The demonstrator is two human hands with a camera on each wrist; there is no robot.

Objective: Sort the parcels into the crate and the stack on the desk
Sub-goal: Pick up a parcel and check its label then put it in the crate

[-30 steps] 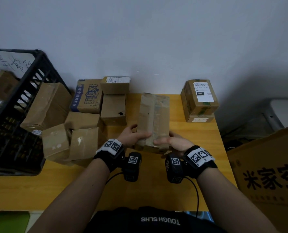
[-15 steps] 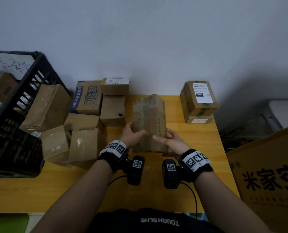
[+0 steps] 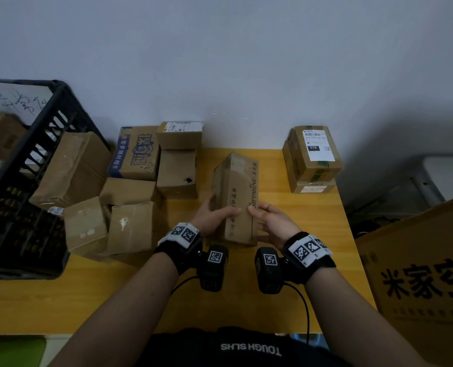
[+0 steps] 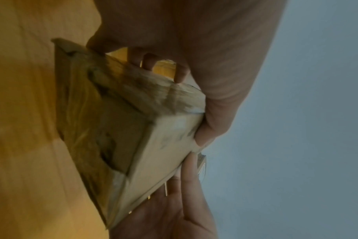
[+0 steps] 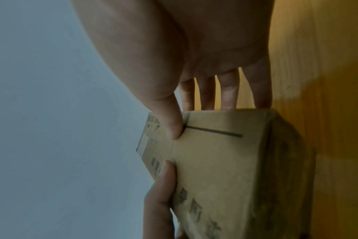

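The long brown cardboard parcel (image 3: 237,197), grasped at its near end by left hand (image 3: 212,217) and right hand (image 3: 272,223), has been rolled onto another face, printed side up, for inspection before sorting.

Parcel (image 3: 236,197) rolled over, printed side up

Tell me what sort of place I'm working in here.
Probably a small parcel-sorting spot: a wooden desk against a plain wall, labelled cardboard parcels stacked on it, and a black crate holding more.
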